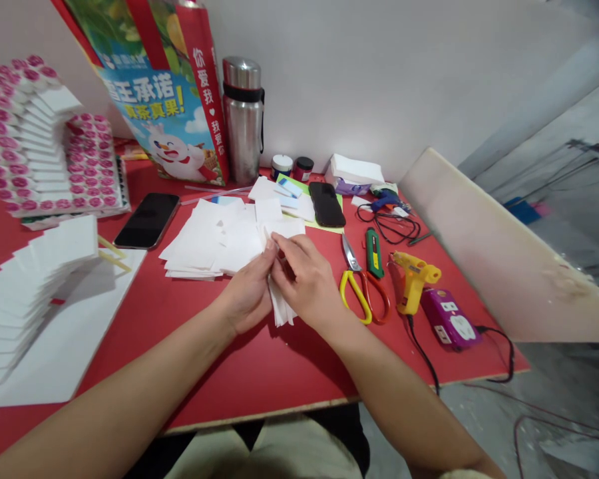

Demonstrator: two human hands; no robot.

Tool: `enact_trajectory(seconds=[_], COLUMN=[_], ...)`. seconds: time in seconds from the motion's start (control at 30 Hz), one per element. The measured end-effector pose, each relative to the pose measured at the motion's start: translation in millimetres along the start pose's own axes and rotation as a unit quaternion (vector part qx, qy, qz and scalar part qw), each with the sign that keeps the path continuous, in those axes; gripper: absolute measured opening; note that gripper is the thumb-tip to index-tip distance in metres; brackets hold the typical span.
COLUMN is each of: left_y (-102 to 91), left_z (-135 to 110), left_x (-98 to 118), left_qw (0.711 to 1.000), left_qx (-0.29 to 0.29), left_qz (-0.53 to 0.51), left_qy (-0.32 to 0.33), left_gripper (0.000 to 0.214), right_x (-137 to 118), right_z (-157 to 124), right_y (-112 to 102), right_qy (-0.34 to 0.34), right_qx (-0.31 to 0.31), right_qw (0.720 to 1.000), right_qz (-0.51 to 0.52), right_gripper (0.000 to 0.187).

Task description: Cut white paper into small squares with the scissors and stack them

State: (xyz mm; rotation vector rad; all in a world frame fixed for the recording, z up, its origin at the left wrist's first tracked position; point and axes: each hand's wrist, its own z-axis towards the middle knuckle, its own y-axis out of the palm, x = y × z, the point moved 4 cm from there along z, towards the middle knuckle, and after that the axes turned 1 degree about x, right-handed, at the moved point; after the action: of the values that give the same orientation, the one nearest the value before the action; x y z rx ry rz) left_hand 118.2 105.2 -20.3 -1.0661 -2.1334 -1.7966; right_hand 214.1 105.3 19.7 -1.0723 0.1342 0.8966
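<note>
My left hand [249,286] and my right hand [304,276] meet above the front middle of the red table [204,372]. Their fingertips pinch a small piece of white paper [266,233], whose lower part is hidden by the fingers. White paper strips [282,309] stick out below the hands; whether they are held or lie on the table I cannot tell. Just behind my left hand lies a loose pile of white paper sheets [204,233]. Scissors [357,286] with one yellow and one red handle rest to the right of my right hand.
At right lie a green utility knife [374,253], a yellow glue gun [413,279] and a purple power block [449,319] with cords. Behind stand a steel flask [243,126] and a printed bag [174,120]. Left are a phone [147,221], fanned white boards [40,286] and a flower-covered model [10,133].
</note>
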Motion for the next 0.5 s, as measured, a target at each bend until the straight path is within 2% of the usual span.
enact_trajectory(seconds=[0.1,0.2,0.23,0.3,0.37,0.4,0.43,0.5], left_y=[2.0,1.2,0.7,0.4,2.3,2.7,2.1,-2.4], left_z=[-1,-1,-1,-1,-2,-4,-5,-8], left_x=[3,9,14,29,53,67,79,101], left_qw=[0.999,0.998,0.998,0.998,0.999,0.997,0.994,0.979], left_qx=[-0.021,-0.024,-0.017,-0.008,-0.029,-0.042,-0.050,-0.047], left_qz=[-0.016,-0.007,-0.005,-0.008,-0.018,-0.025,-0.029,-0.020], left_qy=[-0.020,-0.056,-0.065,-0.058,0.006,0.056,0.097,0.196], left_gripper=[0.027,0.027,0.030,0.039,0.047,0.049,0.050,0.052], right_x=[-5,-4,-1,11,27,33,37,36], right_z=[0,0,0,2,5,7,9,13], right_y=[-2,-8,-12,-23,-34,-37,-37,-28], right_qy=[0.016,0.034,0.044,0.075,0.100,0.100,0.087,0.020], right_qx=[-0.007,-0.012,-0.002,0.058,0.135,0.153,0.150,0.083], right_qw=[0.999,0.990,0.982,0.965,0.960,0.963,0.970,0.990], right_qz=[0.029,0.138,0.186,0.244,0.225,0.198,0.169,0.113], right_gripper=[0.041,0.046,0.047,0.042,0.034,0.031,0.030,0.041])
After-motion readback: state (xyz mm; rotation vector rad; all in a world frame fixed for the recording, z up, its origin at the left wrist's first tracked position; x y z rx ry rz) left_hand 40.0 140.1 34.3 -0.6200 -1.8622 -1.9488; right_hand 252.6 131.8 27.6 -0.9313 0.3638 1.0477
